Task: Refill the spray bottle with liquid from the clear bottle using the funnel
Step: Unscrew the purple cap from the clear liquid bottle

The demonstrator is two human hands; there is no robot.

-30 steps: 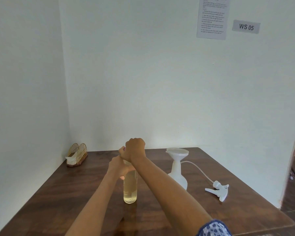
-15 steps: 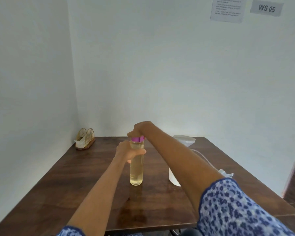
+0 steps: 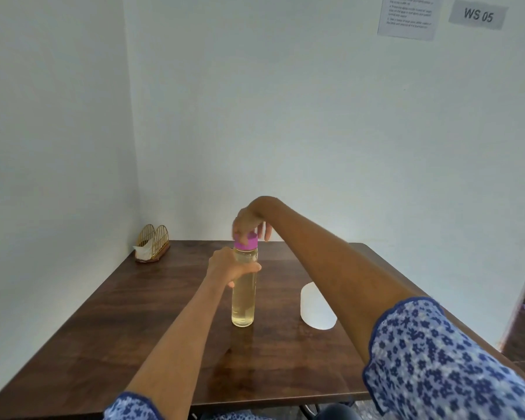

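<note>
The clear bottle (image 3: pixel 243 294) stands upright near the middle of the wooden table (image 3: pixel 109 322), holding pale yellow liquid up to about its shoulder. The left hand (image 3: pixel 228 267) is wrapped round its upper part, just below the neck, fingers curled at the front. The right hand (image 3: pixel 249 221) comes down from above, fingertips pinching the purple cap (image 3: pixel 245 240), which sits on the bottle's mouth. To the right of the bottle, close but apart, the white spray bottle (image 3: pixel 315 310) shows only its lower body; the right forearm hides the rest. A gold napkin holder (image 3: pixel 151 244) sits in the far left corner.
</note>
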